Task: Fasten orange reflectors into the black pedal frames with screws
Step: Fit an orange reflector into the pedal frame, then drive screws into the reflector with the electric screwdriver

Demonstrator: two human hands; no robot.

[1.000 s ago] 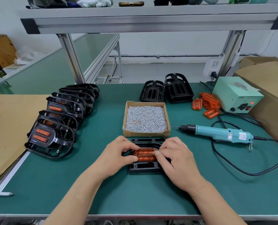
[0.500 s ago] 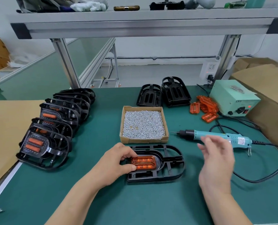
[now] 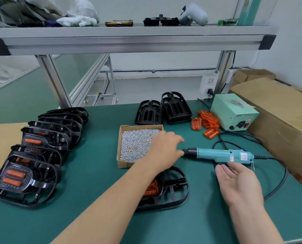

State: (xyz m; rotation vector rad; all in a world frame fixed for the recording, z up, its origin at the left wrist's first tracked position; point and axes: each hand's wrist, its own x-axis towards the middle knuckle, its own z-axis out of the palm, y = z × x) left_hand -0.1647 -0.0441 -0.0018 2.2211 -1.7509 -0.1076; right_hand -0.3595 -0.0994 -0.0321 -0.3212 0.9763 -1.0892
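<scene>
Green mat [image 3: 93, 173] on the bench, with our hands up by the screws and the driver.
Our left hand [image 3: 164, 148] hovers palm down over the near right corner of the cardboard box [image 3: 122, 163] of screws [image 3: 137, 143], fingers loosely apart and blurred, gripping nothing we can see. Our right hand [image 3: 234, 182] lies palm up with straight fingers, just near of the teal screwdriver [image 3: 220, 154]; we cannot tell whether the fingertips touch it. The black pedal frame [image 3: 174, 182] lies flat on the mat near the box, with an orange reflector [image 3: 151, 188] in it, partly hidden under our left forearm. Pedals with reflectors [image 3: 32, 155] line the left side. Two bare frames [image 3: 164, 111] and loose reflectors [image 3: 206, 120] sit far right, by a pale green power unit [image 3: 233, 111].
</scene>
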